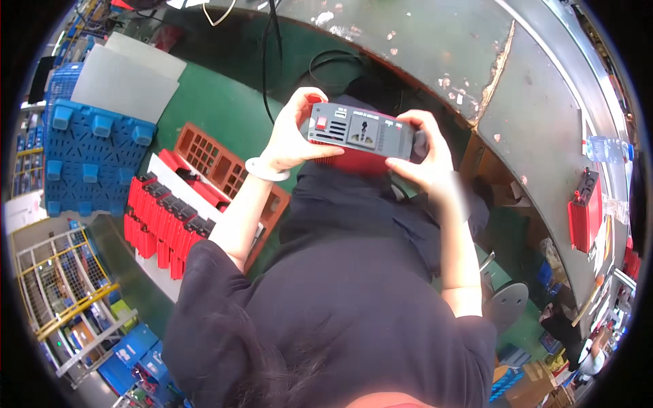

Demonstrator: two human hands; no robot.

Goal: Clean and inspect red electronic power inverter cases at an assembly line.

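Between both hands I hold a power inverter above my lap. Its grey end panel faces up, with a red switch, vent slots and a universal socket; the body below is red. My left hand grips the switch end, thumb along the near edge and fingers behind. Around the opposite end is my right hand, its thumb at the near corner and its fingers over the far side. Several similar red units stand in a row to my left, beside a reddish-brown plastic crate.
A worn dark workbench curves from ahead to my right. On it are another red unit and a clear plastic bottle. At left lie a blue plastic pallet and grey sheets. Black cables hang ahead.
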